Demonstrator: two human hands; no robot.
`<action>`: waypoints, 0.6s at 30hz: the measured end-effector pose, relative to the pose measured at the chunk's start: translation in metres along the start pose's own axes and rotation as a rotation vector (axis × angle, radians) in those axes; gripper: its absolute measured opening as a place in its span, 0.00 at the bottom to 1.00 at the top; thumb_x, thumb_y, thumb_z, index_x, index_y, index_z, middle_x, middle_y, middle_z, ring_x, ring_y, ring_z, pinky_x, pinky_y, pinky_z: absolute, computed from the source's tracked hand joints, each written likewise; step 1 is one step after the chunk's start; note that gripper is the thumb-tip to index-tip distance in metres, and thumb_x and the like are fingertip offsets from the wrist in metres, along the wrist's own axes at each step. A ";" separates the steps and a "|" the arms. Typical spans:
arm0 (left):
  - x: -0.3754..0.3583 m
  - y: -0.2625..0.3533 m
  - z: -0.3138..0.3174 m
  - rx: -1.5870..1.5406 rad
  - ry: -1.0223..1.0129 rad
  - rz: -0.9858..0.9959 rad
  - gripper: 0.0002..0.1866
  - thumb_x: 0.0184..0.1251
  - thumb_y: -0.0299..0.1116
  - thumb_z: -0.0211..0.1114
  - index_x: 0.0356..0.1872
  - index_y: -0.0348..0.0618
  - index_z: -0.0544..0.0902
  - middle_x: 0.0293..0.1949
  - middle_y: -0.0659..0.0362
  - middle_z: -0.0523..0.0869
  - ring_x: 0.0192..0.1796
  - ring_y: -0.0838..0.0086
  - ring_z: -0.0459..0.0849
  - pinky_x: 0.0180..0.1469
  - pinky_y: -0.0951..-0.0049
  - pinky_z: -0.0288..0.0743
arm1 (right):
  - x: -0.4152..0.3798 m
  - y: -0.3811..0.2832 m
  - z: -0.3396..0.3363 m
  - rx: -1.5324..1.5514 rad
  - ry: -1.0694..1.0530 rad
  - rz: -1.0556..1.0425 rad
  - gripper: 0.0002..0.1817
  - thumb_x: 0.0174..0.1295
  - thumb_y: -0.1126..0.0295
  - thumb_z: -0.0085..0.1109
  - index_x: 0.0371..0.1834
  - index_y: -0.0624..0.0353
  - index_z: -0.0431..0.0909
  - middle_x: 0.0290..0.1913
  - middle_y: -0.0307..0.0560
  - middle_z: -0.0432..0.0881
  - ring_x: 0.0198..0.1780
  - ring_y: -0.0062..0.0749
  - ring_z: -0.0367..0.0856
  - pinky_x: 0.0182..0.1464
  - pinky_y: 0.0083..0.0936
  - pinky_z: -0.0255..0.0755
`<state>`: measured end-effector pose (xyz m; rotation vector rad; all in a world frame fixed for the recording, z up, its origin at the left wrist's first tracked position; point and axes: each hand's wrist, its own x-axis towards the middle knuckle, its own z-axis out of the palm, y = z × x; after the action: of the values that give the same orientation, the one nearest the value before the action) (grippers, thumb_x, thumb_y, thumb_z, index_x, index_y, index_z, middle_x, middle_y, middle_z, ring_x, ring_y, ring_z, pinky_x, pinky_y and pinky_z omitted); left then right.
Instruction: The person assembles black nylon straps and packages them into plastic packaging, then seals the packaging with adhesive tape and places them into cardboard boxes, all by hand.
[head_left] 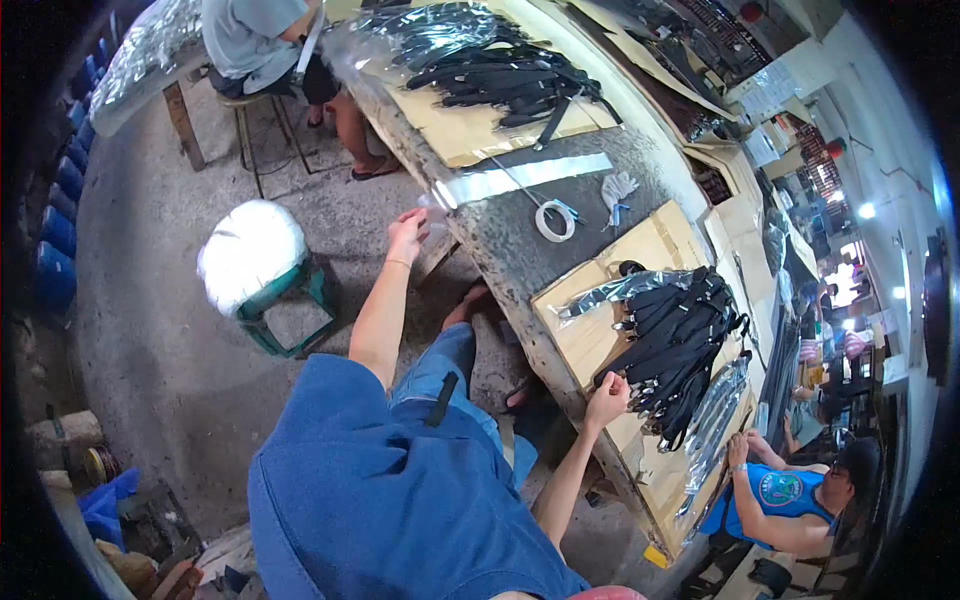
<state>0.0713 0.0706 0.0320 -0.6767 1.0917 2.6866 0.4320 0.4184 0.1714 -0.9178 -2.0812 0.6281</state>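
My left hand (407, 236) is off the table's edge, its fingers pinched at the near end of a long, whitish plastic sleeve (530, 178) that lies across the dark tabletop. My right hand (607, 402) is closed at the left edge of a pile of black straps with metal clips (672, 340), and its fingertips pinch a black strap; the exact grip is small in view. Under the pile is a cardboard sheet (575, 345). Clear-wrapped straps (715, 400) lie along the pile's right side.
Beyond the sleeve are a white tape roll (555, 221), a crumpled whitish bundle (618, 192) and another black strap pile (510, 85). A wrapped stool (255, 255) stands left. One person (265, 45) sits at the top; another person (780, 495) works at right.
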 end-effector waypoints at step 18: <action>-0.013 0.004 0.007 0.071 0.058 0.048 0.09 0.61 0.25 0.63 0.42 0.45 0.77 0.34 0.64 0.84 0.36 0.76 0.82 0.38 0.68 0.75 | 0.000 -0.012 -0.004 0.140 -0.105 0.111 0.13 0.63 0.64 0.59 0.33 0.66 0.79 0.26 0.43 0.80 0.23 0.24 0.77 0.24 0.21 0.70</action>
<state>0.0795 0.0727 0.0448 -0.7290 1.2262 2.6696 0.4305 0.4116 0.1813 -0.9423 -2.0579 0.8864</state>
